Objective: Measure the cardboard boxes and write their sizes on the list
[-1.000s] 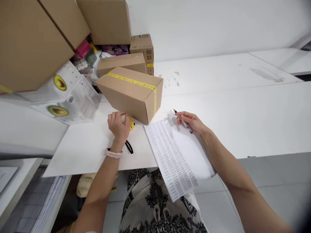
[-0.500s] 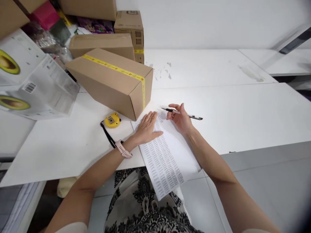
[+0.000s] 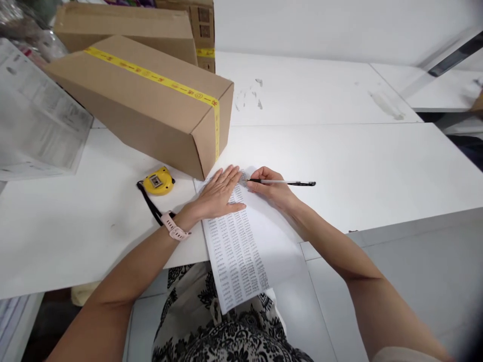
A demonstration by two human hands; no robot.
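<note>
A sheet of paper (image 3: 241,251) covered on its left side with columns of small handwriting lies on the white table, its near end hanging over the edge. My left hand (image 3: 219,193) rests flat on its upper left part, fingers spread. Pinched in my right hand (image 3: 273,188) is a black and clear pen (image 3: 302,183), its tip pointing left at the paper near my left fingertips. Whether the tip touches the sheet I cannot tell. Left of my left hand sits a yellow tape measure (image 3: 159,181) with a black strap.
A cardboard box (image 3: 151,95) with yellow tape stands just beyond my left hand, and another brown box (image 3: 128,30) is behind it. A white printed carton (image 3: 41,115) stands at the far left. The white table (image 3: 332,161) stretches right, its front edge close to my body.
My right hand has closed its fingers around the pen and brought the tip down toward the paper beside my left hand. The camera view has shifted; my left hand stays flat on the sheet.
</note>
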